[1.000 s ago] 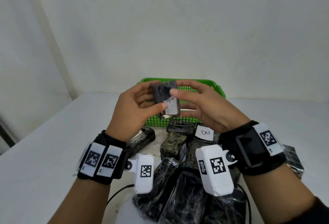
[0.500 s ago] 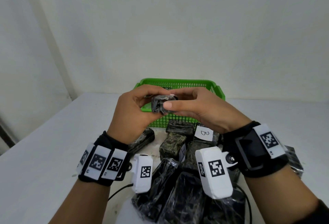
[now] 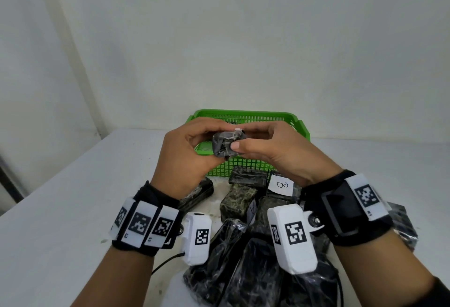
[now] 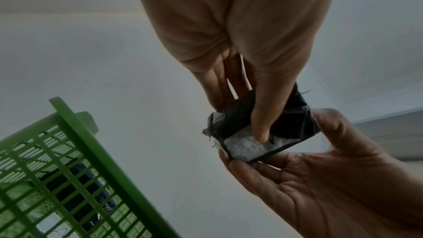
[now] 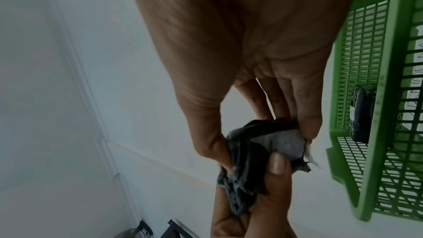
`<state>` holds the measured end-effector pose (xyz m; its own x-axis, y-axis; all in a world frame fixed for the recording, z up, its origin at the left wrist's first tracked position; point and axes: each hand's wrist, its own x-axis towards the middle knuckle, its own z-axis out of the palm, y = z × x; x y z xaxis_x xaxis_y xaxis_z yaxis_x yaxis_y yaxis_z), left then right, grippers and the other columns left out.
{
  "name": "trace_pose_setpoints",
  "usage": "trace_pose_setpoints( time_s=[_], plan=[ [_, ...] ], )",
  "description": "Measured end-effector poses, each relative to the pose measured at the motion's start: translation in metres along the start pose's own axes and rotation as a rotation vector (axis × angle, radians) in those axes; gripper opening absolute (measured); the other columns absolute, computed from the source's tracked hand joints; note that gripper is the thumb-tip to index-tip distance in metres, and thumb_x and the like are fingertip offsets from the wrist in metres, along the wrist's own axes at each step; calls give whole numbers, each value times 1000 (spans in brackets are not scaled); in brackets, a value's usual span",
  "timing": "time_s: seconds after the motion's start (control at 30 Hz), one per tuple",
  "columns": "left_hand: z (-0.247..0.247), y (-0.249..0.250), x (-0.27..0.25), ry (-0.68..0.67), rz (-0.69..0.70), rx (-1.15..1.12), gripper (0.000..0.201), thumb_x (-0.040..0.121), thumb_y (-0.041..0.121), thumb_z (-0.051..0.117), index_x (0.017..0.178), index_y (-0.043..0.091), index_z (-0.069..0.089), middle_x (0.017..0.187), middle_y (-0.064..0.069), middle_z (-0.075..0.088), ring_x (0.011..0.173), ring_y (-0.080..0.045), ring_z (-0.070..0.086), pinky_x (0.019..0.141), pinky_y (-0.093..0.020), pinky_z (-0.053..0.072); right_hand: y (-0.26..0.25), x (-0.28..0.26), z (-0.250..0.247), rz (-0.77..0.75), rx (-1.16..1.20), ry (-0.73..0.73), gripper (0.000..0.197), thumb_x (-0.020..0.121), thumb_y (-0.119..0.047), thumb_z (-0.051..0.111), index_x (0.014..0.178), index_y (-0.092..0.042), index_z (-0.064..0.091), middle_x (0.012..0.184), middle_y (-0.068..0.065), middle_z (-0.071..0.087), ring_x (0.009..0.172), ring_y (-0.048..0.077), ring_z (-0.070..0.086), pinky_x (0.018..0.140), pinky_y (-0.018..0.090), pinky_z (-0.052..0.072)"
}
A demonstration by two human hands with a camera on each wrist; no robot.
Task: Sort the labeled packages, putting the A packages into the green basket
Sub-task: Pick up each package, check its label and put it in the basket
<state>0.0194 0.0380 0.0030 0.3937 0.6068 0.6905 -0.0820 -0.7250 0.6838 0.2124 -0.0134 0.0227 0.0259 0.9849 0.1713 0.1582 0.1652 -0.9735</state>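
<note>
Both hands hold one small black-wrapped package (image 3: 226,145) in the air, just in front of the near wall of the green basket (image 3: 301,128). Left hand (image 3: 187,153) grips its left side, thumb on the near face in the left wrist view; right hand (image 3: 275,150) pinches its right side, thumb tip on the front. One second ago the package stood upright with its white label facing the head camera; half a second ago it was tipped over; now it lies end-on to the head camera, the label turned away, its letter unreadable in any view. The hands sit at much the same spot as before. At least one dark package lies inside the basket. On the white table (image 3: 73,209) a heap of dark packages (image 3: 243,258) is unchanged, one bearing a B label (image 3: 281,185), another a partly hidden label (image 3: 252,209).
</note>
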Motion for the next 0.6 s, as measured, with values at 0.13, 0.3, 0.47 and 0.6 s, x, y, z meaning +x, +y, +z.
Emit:
trace_pose_setpoints(
  time_s=[0.13, 0.3, 0.47, 0.6],
  plan=[
    [2, 1, 0, -17, 16, 30, 46, 67, -12, 82, 105, 12, 75, 110, -3, 72, 108, -22, 68, 97, -37, 55, 1, 1, 5, -17, -45, 2, 71, 58, -45, 91, 120, -16, 75, 115, 3, 79, 113, 20, 74, 107, 46, 55],
    [4, 3, 0, -7, 46, 37, 44, 66, -11, 83, 103, 12, 75, 108, -4, 72, 107, -23, 68, 96, -36, 55, 1, 0, 8, -64, -119, 26, 71, 60, -43, 91, 124, -20, 73, 116, -2, 79, 111, 12, 74, 109, 42, 53],
    [2, 2, 0, 26, 54, 34, 40, 68, -9, 83, 103, 8, 74, 107, -7, 71, 106, -24, 68, 96, -43, 55, -9, -4, 2, 135, 93, -121, 71, 72, -43, 85, 128, -4, 66, 118, 13, 76, 105, 21, 76, 93, 34, 62],
    [3, 4, 1, -7, 51, 13, 45, 66, -10, 84, 107, 5, 72, 111, -9, 70, 109, -25, 67, 97, -46, 54, -11, -4, -1, 149, 268, -84, 42, 85, -23, 73, 118, 3, 71, 108, 18, 77, 92, 24, 77, 86, 34, 65]
  ],
)
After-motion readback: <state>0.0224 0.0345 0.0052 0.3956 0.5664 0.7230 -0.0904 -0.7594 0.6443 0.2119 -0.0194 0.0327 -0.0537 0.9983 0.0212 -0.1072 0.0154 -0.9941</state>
